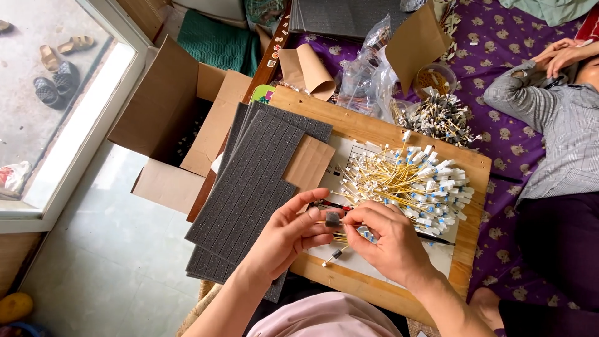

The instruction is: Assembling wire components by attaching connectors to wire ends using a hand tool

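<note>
Fingertips of both hands meet over the wooden board (374, 128): the left hand (287, 234) pinches a small dark foam block (332, 218) between thumb and forefinger, while the right hand (390, 240) grips the end of a thin yellow wire (340, 238) and brings it to that block. Just below them one wire with a dark foam cap (336, 254) lies alone on the white sheet, seemingly the only finished piece in plain view. Left of the hands lie scored grey foam sheets (256, 181), mostly uncut into blocks. Beyond the fingers sits a large bundle of yellow wires with white connectors (415, 181), apparently still uncapped, so most work seems left. Farther off lie a darker-tipped pile (440, 115), clear plastic bags (368, 72), and an open cardboard box (165, 112); another person (555, 131) reclines on purple cloth.
</note>
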